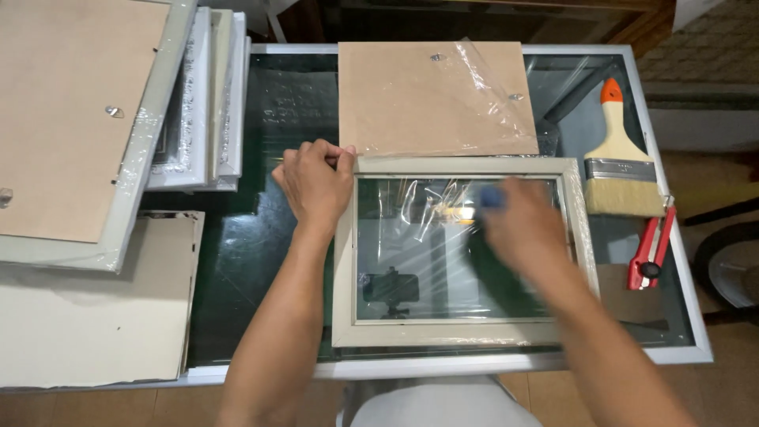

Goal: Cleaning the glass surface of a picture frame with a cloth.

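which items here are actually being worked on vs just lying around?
In use:
- picture frame with glass, left hand pressing its top-left corner
- small blue item in the blurred right hand, over the glass

Lying about:
- backing board under loose plastic film
- paintbrush
- red cutter
- stacked frames
- cardboard sheet
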